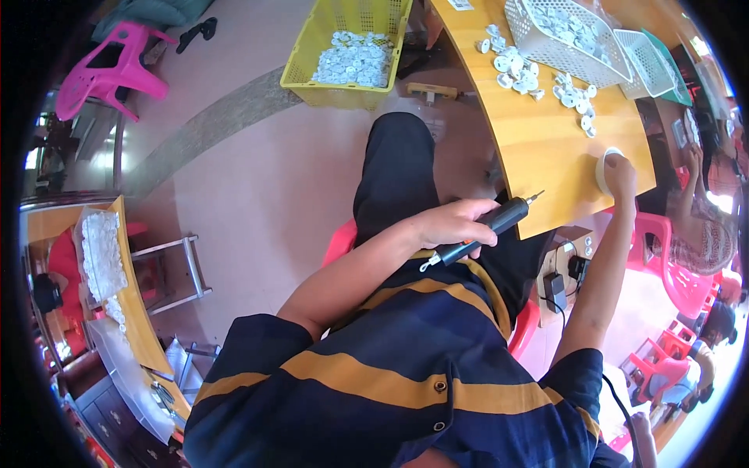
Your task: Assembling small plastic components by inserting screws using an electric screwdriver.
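My left hand (456,224) is closed around a black electric screwdriver (509,216), held slanted above my lap. Its metal bit points up and to the right, near the table's edge. Over at the right end of the table, my right hand (620,176) dips into a small white bowl (601,173). Its fingers are bent together inside the rim; the tips and anything between them are hidden. Beyond the bowl, several small round white plastic parts (573,95) lie loose on the wooden table (538,164).
White perforated baskets (538,43) stand at the table's far side, one filled with white parts. A yellow crate (335,95) of similar parts is on the left of the table. A pink stool (117,70) stands far left. Other people sit at right.
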A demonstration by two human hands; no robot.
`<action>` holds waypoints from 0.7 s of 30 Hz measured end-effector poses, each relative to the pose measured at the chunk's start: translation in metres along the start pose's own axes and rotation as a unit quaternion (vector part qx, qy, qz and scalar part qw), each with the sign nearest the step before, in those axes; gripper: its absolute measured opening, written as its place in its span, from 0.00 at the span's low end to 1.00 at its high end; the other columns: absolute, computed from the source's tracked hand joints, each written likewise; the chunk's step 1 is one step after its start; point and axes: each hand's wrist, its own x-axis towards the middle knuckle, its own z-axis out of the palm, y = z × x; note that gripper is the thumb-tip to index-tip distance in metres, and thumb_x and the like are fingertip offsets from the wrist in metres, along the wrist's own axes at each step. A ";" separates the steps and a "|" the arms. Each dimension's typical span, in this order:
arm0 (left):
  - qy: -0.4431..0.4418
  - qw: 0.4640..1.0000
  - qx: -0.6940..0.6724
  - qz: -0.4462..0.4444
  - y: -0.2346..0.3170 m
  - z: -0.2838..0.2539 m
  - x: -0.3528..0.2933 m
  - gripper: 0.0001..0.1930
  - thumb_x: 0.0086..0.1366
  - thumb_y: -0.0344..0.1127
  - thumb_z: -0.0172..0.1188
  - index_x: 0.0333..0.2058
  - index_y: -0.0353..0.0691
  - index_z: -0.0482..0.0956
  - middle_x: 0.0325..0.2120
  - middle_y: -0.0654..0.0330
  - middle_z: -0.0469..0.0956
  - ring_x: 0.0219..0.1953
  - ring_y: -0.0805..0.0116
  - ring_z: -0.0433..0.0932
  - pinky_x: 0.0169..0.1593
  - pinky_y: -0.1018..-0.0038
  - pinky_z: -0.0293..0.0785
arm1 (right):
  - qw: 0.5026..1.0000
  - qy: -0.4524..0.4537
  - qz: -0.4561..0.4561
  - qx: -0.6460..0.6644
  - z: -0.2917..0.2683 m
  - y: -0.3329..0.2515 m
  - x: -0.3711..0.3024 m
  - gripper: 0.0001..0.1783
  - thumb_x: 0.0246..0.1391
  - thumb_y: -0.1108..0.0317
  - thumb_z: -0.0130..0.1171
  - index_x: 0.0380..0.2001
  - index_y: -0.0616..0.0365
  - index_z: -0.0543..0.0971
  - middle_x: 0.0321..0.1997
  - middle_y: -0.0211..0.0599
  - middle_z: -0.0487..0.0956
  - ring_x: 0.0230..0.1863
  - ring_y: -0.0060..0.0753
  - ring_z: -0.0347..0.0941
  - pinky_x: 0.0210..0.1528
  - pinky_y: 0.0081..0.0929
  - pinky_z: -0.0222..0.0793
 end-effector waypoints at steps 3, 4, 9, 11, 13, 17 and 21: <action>0.010 1.000 -0.011 -0.001 -0.001 0.001 -0.002 0.32 0.65 0.31 0.62 0.66 0.34 0.62 0.38 0.58 0.77 0.29 0.75 0.78 0.32 0.75 0.78 | 1.000 -0.014 0.010 -0.007 0.001 -0.006 0.002 0.14 0.54 0.62 0.60 0.39 0.57 0.87 0.40 0.51 0.85 0.45 0.52 0.83 0.49 0.42 0.76; 0.009 1.000 -0.007 -0.010 0.001 0.002 -0.003 0.32 0.65 0.31 0.62 0.66 0.34 0.62 0.37 0.58 0.77 0.29 0.75 0.77 0.32 0.76 0.78 | 1.000 -0.021 0.010 -0.008 0.002 -0.006 0.003 0.15 0.55 0.62 0.60 0.41 0.57 0.86 0.41 0.52 0.85 0.47 0.53 0.82 0.50 0.42 0.76; 0.002 1.000 0.021 -0.003 0.002 0.004 -0.002 0.32 0.65 0.33 0.62 0.65 0.33 0.63 0.33 0.61 0.74 0.28 0.75 0.77 0.30 0.75 0.78 | 0.998 -0.050 -0.018 -0.020 0.014 0.030 0.012 0.16 0.58 0.61 0.58 0.43 0.59 0.85 0.42 0.54 0.84 0.47 0.56 0.81 0.51 0.45 0.75; 0.003 0.999 0.032 0.013 -0.001 0.002 -0.003 0.31 0.65 0.34 0.62 0.64 0.33 0.64 0.33 0.61 0.73 0.29 0.75 0.77 0.30 0.75 0.78 | 0.998 -0.050 -0.032 -0.011 0.014 0.030 0.012 0.15 0.60 0.60 0.57 0.41 0.59 0.84 0.40 0.54 0.84 0.46 0.56 0.81 0.49 0.45 0.75; 0.010 0.999 0.031 0.008 -0.002 0.002 -0.003 0.30 0.64 0.34 0.62 0.62 0.33 0.66 0.34 0.61 0.73 0.29 0.75 0.77 0.31 0.75 0.78 | 0.998 -0.066 -0.011 -0.022 0.013 0.032 0.016 0.16 0.62 0.58 0.56 0.41 0.58 0.84 0.41 0.54 0.84 0.45 0.56 0.81 0.47 0.45 0.74; 0.009 0.999 0.029 0.015 -0.004 0.002 -0.001 0.29 0.64 0.34 0.63 0.61 0.32 0.66 0.34 0.61 0.73 0.29 0.74 0.77 0.31 0.75 0.78 | 0.997 -0.071 0.003 -0.009 0.014 0.035 0.017 0.17 0.62 0.56 0.56 0.41 0.58 0.84 0.39 0.53 0.84 0.43 0.56 0.82 0.46 0.46 0.74; 0.001 0.999 0.040 0.008 -0.004 0.004 0.001 0.28 0.63 0.34 0.62 0.60 0.31 0.67 0.34 0.60 0.73 0.29 0.74 0.78 0.31 0.75 0.77 | 0.998 -0.065 0.011 -0.013 0.013 0.039 0.015 0.18 0.62 0.56 0.57 0.40 0.61 0.84 0.38 0.54 0.84 0.42 0.55 0.82 0.46 0.44 0.74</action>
